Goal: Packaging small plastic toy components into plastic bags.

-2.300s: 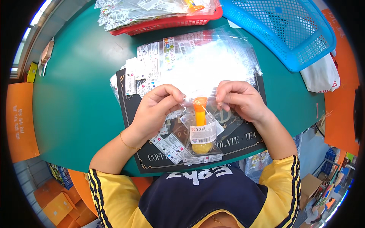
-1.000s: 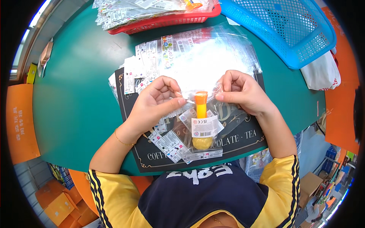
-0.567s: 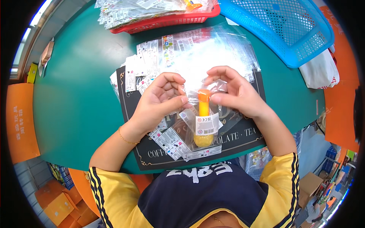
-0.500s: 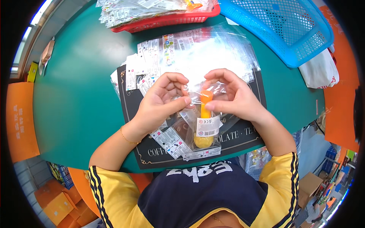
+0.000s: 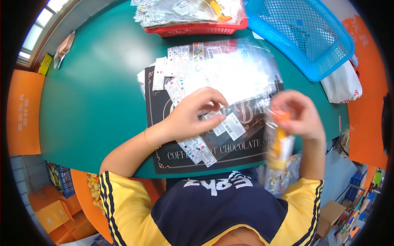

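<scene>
My right hand (image 5: 298,115), smeared by motion, is closed around the orange top of a yellow-and-orange toy in a clear bag (image 5: 281,141). The bagged toy hangs from it at the table's near right edge, with a white label on its side. My left hand (image 5: 201,112) is over the black printed mat (image 5: 164,139), thumb and fingers curved with a gap between them. Just beside its fingertips lies an empty clear bag with a white label (image 5: 234,126). Other printed strips of packaging (image 5: 199,151) lie below my left hand.
A wide stack of clear bags (image 5: 234,74) covers the mat's far part. Beyond it are a red basket (image 5: 197,29) heaped with packaging and a blue mesh basket (image 5: 305,37) at far right. A white bag (image 5: 342,84) sits under the blue basket's edge.
The bagged toy has gone from the mat's middle to the right and nearer in my right hand. My left hand has parted from it and moved slightly right, fingers apart.
</scene>
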`<state>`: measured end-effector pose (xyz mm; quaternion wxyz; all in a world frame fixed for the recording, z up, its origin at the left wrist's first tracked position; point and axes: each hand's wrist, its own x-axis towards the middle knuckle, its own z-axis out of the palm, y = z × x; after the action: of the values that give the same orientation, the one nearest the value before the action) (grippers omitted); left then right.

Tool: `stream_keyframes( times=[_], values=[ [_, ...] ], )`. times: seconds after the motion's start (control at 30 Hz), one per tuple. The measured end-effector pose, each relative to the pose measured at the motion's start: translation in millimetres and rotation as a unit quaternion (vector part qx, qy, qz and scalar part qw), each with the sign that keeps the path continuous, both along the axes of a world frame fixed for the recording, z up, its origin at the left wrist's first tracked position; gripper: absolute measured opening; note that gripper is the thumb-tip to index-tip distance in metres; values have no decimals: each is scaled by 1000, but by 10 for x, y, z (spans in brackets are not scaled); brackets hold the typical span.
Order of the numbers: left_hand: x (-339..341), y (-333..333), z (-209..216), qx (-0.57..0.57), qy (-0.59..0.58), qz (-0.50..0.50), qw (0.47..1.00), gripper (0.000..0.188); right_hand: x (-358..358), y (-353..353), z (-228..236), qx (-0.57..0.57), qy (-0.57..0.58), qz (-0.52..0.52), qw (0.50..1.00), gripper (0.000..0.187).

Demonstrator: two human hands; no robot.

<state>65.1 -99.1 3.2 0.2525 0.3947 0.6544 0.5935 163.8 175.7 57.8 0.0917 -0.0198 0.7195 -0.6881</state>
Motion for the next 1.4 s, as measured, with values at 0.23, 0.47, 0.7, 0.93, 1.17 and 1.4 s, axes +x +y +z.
stream_keyframes(
  times=[0.23, 0.47, 0.7, 0.93, 1.17, 1.4],
  values=[
    [49, 64, -139, -127, 382, -67, 913, 30, 1163, 700, -166, 208, -236, 244, 917, 21],
    [61, 51, -50, -162, 417, -44, 893, 34, 2677, 1362, -2742, 545, -366, 142, 740, 22],
    [54, -13, -162, -178, 450, -36, 875, 32, 2965, 1382, -3706, 631, -341, 115, 687, 52],
    [-394, -18, -155, -167, 504, -52, 846, 34, 1903, 563, -1234, 333, -309, 263, 851, 39],
    [-758, -98, -78, -145, 608, -8, 781, 31, 914, 76, 176, 255, 6, 203, 945, 32],
    [-51, -90, 262, -191, 538, -9, 821, 49, 84, -385, -191, 576, 211, 155, 774, 65]
  ],
)
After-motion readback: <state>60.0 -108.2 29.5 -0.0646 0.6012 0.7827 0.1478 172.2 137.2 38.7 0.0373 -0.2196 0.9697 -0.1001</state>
